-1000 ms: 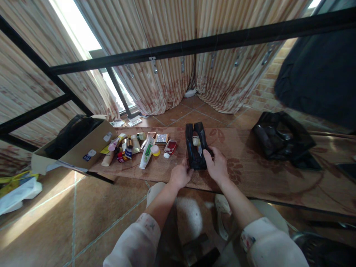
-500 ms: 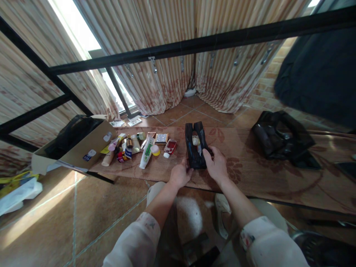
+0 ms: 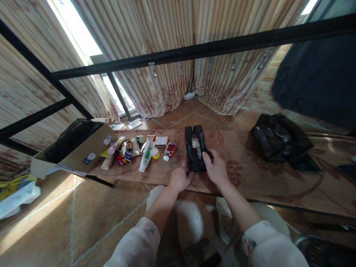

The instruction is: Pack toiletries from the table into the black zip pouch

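Note:
A small black pouch (image 3: 191,157) with its top gaping stands on the brown patterned cloth in front of me; something pale shows inside it. My right hand (image 3: 216,167) grips its right side, thumb on the rim and fingers hidden behind. At the near left corner, my left hand (image 3: 180,178) is closed with its fingertips against the pouch. Left of the pouch lie a red-and-clear container (image 3: 170,149), a yellow-and-white round jar (image 3: 155,152), a glittery square compact (image 3: 161,141) and a white-and-green tube (image 3: 146,155).
Several cosmetic bottles, among them a pink-beige tube (image 3: 107,162), cluster beside a cardboard box (image 3: 91,154) holding black plastic. At the right sits a shiny black bag (image 3: 268,139). A black metal rail (image 3: 200,52) crosses ahead, before striped curtains (image 3: 167,29).
Both hands stay on the pouch with almost no movement. The whole view has shifted slightly, so things appear a little lower.

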`<state>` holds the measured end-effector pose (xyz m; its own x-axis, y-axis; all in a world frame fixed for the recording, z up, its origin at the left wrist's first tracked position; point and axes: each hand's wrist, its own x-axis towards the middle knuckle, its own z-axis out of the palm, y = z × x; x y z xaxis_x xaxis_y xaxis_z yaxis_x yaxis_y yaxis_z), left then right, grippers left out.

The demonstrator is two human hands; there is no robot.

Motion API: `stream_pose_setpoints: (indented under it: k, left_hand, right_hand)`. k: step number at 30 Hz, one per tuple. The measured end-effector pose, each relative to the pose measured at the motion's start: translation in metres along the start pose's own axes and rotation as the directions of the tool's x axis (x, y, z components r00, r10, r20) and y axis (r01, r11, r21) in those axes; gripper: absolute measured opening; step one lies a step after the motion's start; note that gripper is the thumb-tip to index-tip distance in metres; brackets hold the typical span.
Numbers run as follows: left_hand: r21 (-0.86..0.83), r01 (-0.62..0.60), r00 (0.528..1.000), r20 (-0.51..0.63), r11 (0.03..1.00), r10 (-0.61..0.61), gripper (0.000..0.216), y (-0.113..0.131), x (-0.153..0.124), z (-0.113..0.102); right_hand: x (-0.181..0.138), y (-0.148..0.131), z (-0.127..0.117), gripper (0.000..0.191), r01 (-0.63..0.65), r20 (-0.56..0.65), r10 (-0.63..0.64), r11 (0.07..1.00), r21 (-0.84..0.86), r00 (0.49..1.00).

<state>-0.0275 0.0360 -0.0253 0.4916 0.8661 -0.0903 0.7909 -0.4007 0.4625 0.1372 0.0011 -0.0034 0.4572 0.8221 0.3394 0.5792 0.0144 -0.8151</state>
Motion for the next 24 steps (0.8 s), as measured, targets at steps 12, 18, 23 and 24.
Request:
stream_pose_setpoints:
  k: [12, 18, 23, 24]
  left_hand:
    - [-0.009, 0.012, 1.0, 0.001, 1.0, -0.012, 0.042, 0.0042, -0.0015, -0.004]
    - [-0.024, 0.009, 1.0, -0.008, 1.0, -0.009, 0.041, 0.0037, -0.0017, -0.0038]
    - [-0.001, 0.017, 1.0, 0.006, 1.0, -0.017, 0.041, 0.0028, -0.001, -0.0031]
    - [0.003, 0.018, 1.0, 0.007, 1.0, -0.018, 0.041, 0.0029, -0.001, -0.0031]
  right_hand:
    - [-0.0003, -0.0003, -0.0016, 0.049, 0.002, 0.02, -0.002, 1.0, -0.001, 1.0]
    - [-0.0007, -0.0007, -0.0018, 0.05, 0.009, 0.022, -0.009, 1.0, 0.006, 1.0]
    - [-0.0018, -0.0011, -0.0017, 0.049, 0.014, 0.014, -0.014, 1.0, 0.011, 1.0]
    - [-0.002, -0.0013, -0.0018, 0.049, 0.014, 0.016, -0.015, 1.0, 0.013, 1.0]
